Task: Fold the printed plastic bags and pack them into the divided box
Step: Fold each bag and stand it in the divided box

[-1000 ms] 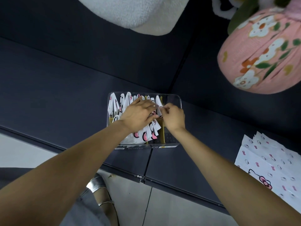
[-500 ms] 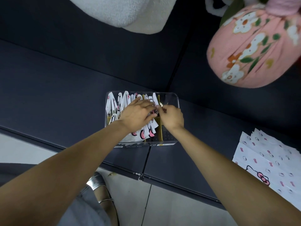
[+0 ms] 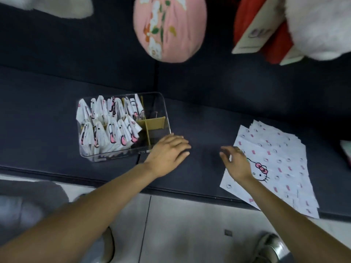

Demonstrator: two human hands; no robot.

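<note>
A clear divided box (image 3: 161,103) with tan dividers stands on the dark sofa seat; several folded printed bags (image 3: 109,126) stand in its left compartments, while the right compartments hold none. A stack of flat white printed bags (image 3: 281,160) lies to the right. My left hand (image 3: 168,154) hovers with relaxed fingers just off the box's near right corner, holding nothing. My right hand (image 3: 236,164) reaches over the left edge of the flat stack, fingers loosely spread, empty.
A pink flowered cushion (image 3: 169,27) leans on the sofa back, with a white plush (image 3: 321,25) and a red box (image 3: 262,29) at the far right. The seat's front edge (image 3: 171,190) borders a pale tiled floor with silver shoes (image 3: 271,245).
Both hands have left the box and its folded bags; the left moved to the box's right corner, the right swung over to the flat stack. The view has shifted right.
</note>
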